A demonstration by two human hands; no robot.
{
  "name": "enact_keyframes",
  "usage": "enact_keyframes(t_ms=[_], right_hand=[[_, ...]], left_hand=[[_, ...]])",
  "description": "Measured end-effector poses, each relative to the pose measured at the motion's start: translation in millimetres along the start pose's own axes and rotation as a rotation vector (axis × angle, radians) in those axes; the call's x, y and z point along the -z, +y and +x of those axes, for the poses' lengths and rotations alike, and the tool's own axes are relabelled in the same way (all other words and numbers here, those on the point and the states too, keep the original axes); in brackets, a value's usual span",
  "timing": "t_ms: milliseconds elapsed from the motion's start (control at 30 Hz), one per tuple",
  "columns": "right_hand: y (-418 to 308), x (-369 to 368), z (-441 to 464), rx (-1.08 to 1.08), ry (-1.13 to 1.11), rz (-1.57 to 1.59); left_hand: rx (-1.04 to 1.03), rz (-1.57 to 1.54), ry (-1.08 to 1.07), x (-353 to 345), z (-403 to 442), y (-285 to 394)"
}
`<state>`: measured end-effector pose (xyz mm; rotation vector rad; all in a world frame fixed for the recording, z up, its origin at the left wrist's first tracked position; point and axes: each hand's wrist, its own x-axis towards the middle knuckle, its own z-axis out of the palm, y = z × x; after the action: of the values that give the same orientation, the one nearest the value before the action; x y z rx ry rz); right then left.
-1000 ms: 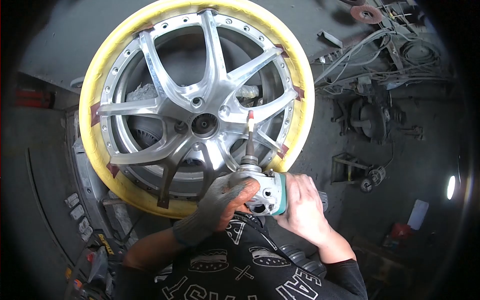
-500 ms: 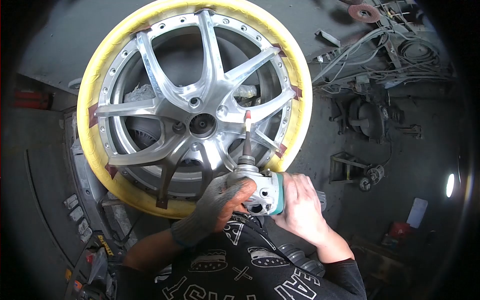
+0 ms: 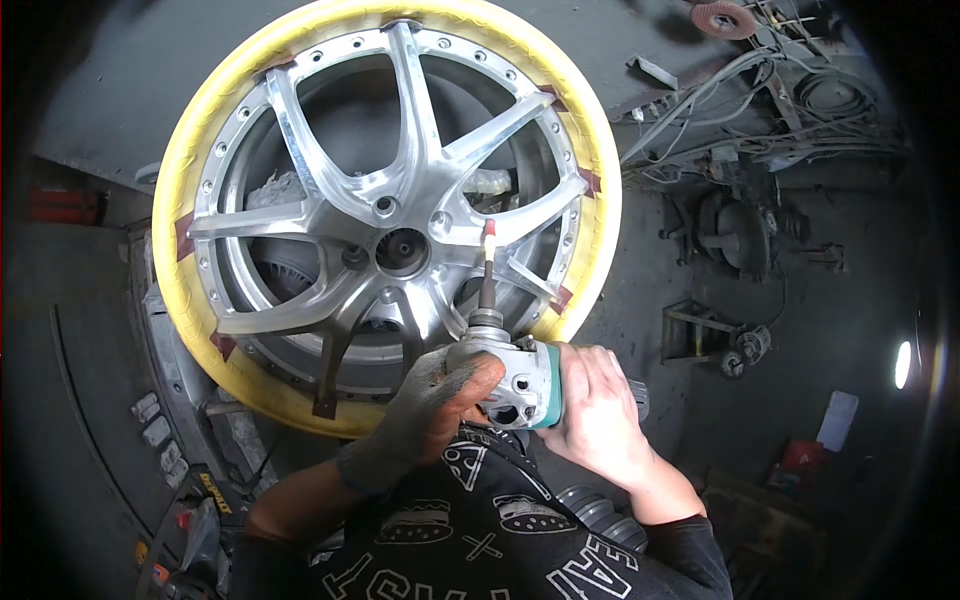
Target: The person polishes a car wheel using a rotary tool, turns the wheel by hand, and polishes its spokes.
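Observation:
A silver multi-spoke alloy wheel rim (image 3: pixel 428 170) stands before me, its outer lip wrapped in yellow covering (image 3: pixel 603 140). Both hands hold an angle grinder (image 3: pixel 524 375) with a grey metal head and a teal body. From its head a thin shaft (image 3: pixel 488 287) points at the wheel, ending in a red-and-white tip (image 3: pixel 489 230) over a spoke right of the hub; whether it touches is unclear. My left hand (image 3: pixel 437 405), in a grey and orange glove, is closed around the grinder's head. My bare right hand (image 3: pixel 598 412) wraps the teal body.
Cables (image 3: pixel 720 100) and a reddish abrasive disc (image 3: pixel 724 20) lie at upper right. A metal frame (image 3: pixel 692 332) with a motor-like part stands on the right. Assorted tools, one marked DeWalt (image 3: pixel 214 492), sit at lower left.
The wheel, grinder and hands appear shifted slightly left in view. Both hands keep their grip, and the tip stays over the same spoke.

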<state>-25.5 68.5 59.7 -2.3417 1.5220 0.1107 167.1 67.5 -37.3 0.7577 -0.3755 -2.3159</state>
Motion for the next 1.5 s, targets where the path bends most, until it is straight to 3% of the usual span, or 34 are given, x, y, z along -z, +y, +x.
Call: enact_keyframes(t_ms=[167,233,367,467,533,667,867,900,967,1033,1467,1500], right_hand=[[-5,-4,11,0.029,0.025,0.019],[-7,-4,14,0.027,0.027,0.021],[-4,1,10,0.02,0.01,0.012],[0,4,5,0.021,0.014,0.01],[0,5,4,-0.007,-0.014,0.008],[-1,2,11,0.01,0.004,0.017],[5,8,14,0.04,0.05,0.028],[9,8,11,0.048,0.052,0.021],[15,12,7,0.059,0.051,0.015],[18,19,5,0.042,0.035,-0.008],[45,33,6,0.134,0.019,0.005],[48,36,6,0.117,0.008,-0.001]], left_hand=[[-0.018,-0.022,0.042,3,-6,6],[-0.134,-0.037,0.04,6,-6,2],[-0.007,-0.078,0.007,7,-2,2],[-0.163,0.073,-0.051,-6,0,7],[0.02,-0.16,-0.031,-8,1,8],[-0.112,-0.023,0.004,-5,-3,12],[0.012,-0.233,0.016,-8,4,5],[-0.137,0.072,-0.036,-10,5,6],[-0.286,0.376,-0.084,-15,7,7],[0.039,-0.131,-0.03,-24,14,6],[-0.019,-0.245,0.033,-42,24,-14],[-0.037,-0.114,0.019,-46,28,-10]])
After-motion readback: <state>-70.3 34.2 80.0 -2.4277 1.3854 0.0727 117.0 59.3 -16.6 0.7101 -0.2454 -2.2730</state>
